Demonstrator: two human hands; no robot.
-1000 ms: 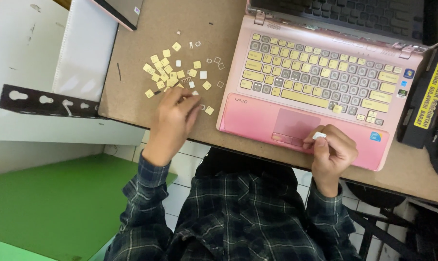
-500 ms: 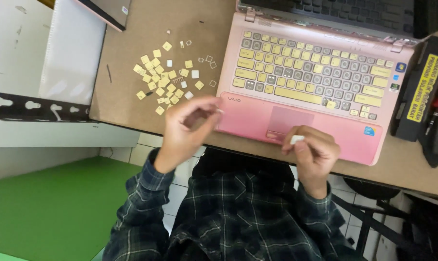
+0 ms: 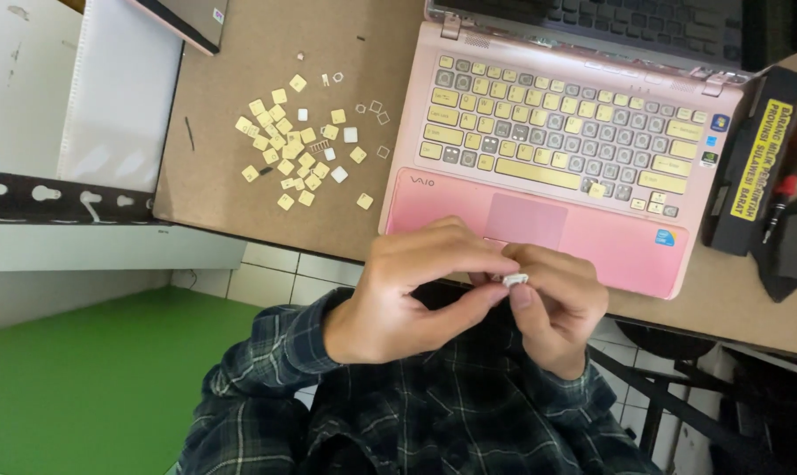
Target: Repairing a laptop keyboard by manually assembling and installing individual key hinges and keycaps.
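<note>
Low in the frame's middle, the left hand (image 3: 407,295) and right hand (image 3: 552,308) pinch together on what seems a small white keycap (image 3: 515,280), just below the pink laptop (image 3: 548,149) on the desk (image 3: 240,189).

I see a glossy pink plastic laptop (image 3: 583,237), matt yellowed plastic keycaps (image 3: 297,158), a matt brown wood-fibre surface (image 3: 266,53), and checked cloth sleeves (image 3: 266,369).
</note>
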